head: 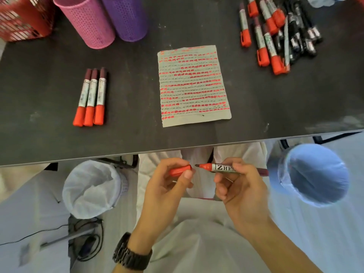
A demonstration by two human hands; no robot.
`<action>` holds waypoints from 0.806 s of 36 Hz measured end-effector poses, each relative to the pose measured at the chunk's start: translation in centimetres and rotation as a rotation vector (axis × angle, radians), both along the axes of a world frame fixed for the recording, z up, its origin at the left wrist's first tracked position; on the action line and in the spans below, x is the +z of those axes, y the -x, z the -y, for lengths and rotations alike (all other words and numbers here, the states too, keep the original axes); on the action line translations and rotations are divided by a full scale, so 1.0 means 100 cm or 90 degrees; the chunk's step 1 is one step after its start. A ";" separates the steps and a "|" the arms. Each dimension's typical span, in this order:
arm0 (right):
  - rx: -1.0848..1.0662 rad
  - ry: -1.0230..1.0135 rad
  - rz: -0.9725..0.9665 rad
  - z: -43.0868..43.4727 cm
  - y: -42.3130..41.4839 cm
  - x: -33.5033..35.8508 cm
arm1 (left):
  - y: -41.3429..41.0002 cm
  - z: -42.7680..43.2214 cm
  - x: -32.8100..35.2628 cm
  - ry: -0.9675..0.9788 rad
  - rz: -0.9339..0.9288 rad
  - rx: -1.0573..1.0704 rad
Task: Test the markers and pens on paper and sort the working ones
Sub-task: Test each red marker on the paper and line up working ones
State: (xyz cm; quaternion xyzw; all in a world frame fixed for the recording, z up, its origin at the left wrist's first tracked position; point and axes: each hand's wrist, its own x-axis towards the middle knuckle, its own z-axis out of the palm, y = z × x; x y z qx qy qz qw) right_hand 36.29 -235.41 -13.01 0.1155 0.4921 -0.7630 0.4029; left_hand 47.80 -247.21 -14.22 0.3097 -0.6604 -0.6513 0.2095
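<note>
The marker (222, 168) lies nearly level, its long axis running left to right. Its bare tip points left and its dark rear end sticks out past the right hand (240, 186). That hand has its fingers curled round the barrel. The red cap (180, 170) is in line with the tip and just apart from it. The left hand (167, 186) pinches it between thumb and fingers, and a watch (130, 253) sits on that wrist. Both hands hang over the lap, below and nearer than the front edge of the desk (137, 138).

On the desk, straight beyond the hands, the paper (194, 85) lies flat, covered in rows of red strokes. It sits a little back from the front edge, with bare surface on both sides. Well to its left, three markers (90, 97) lie side by side and touching, red caps toward the person. At the far right a pile (275, 30) of red and black markers lies loosely heaped. At the far left stand a pink cup (88, 20), a purple cup (126, 16) touching it, and a red basket (21, 18).

On the floor, a white bin (92, 190) stands left of the knees and a blue bin (313, 174) right of them.
</note>
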 end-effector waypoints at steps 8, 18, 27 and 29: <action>0.059 -0.010 -0.062 0.001 -0.005 -0.006 | -0.002 -0.001 0.001 -0.034 0.012 -0.025; 0.252 0.012 -0.093 -0.015 0.003 -0.013 | -0.014 0.005 0.006 0.040 0.082 -0.111; 0.510 -0.030 -0.254 -0.032 0.027 -0.007 | -0.024 0.012 0.021 0.093 0.145 -0.159; 0.500 -0.035 -0.280 -0.029 0.022 -0.005 | -0.024 0.013 0.027 0.145 0.155 -0.150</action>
